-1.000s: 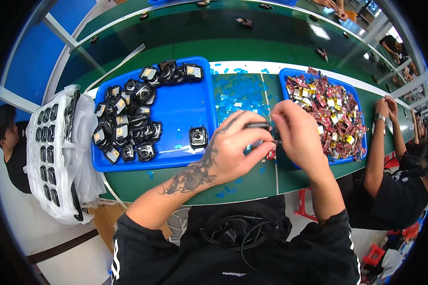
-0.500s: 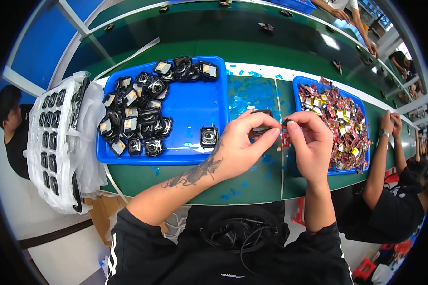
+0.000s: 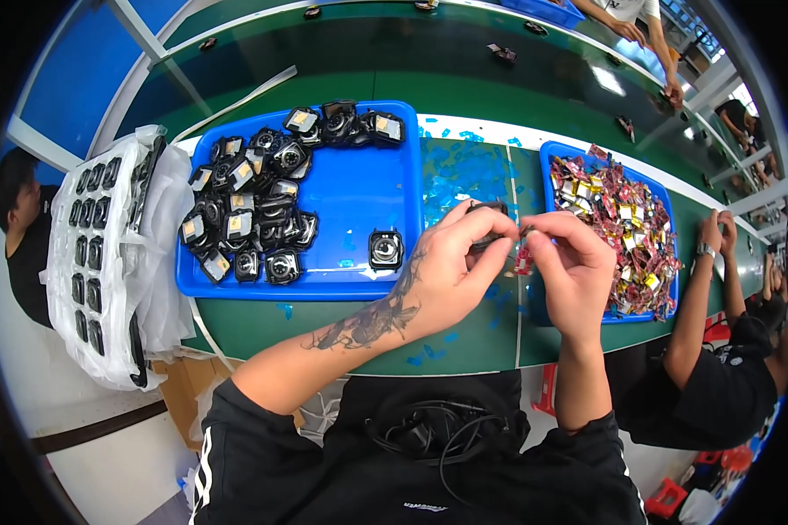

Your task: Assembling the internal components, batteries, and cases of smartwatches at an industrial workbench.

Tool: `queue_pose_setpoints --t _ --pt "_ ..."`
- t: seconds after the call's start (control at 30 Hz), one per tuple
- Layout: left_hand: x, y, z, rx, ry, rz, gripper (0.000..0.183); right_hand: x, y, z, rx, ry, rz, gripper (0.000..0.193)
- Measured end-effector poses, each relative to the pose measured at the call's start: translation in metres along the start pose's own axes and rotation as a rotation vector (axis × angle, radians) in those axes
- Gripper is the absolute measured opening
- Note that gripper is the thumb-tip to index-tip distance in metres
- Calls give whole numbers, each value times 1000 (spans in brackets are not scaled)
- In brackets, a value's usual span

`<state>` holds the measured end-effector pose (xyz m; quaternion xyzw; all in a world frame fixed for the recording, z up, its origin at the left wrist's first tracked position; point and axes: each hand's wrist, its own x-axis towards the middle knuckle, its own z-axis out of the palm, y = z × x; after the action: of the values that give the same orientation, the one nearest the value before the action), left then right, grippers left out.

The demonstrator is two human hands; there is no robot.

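Gripping a black case (image 3: 488,208) in the left hand (image 3: 451,262), pinching a small dark piece (image 3: 527,230) with the right hand (image 3: 578,269). Held over the counter (image 3: 368,337), between blue trays (image 3: 341,197) at nine and three o'clock.

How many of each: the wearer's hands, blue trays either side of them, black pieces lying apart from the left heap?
Left hand and right hand: 2
Left blue tray and right blue tray: 2
Lone black piece: 1
Total: 5
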<state>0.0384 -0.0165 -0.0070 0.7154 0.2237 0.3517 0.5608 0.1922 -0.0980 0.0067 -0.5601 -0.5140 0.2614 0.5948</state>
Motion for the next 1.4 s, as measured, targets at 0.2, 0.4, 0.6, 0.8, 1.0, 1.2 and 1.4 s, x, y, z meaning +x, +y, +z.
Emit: queue_pose_setpoints --t 0.2,0.4,0.6,0.8,1.0,1.2,1.4 --pt "4 -11 4 -231 -85 -14 24 0 -7 12 -35 57 24 9" --pt "1 -4 0 -357 -29 -183 21 1 2 23 47 36 80 11" --pt "13 -8 -13 -407 157 -174 25 -3 -5 -10 -252 183 -75 13" --pt "13 -15 -10 -461 216 -201 36 -1 -2 -12 -947 -86 -304 14" --pt "13 -15 -9 -437 188 -233 38 -2 2 -1 -1105 -226 -228 16" --pt "12 -17 -11 -340 171 -150 35 5 9 -3 -1055 -367 -289 15" --pt "13 -18 -16 146 2 -157 11 4 7 -11 -893 -348 -181 12"
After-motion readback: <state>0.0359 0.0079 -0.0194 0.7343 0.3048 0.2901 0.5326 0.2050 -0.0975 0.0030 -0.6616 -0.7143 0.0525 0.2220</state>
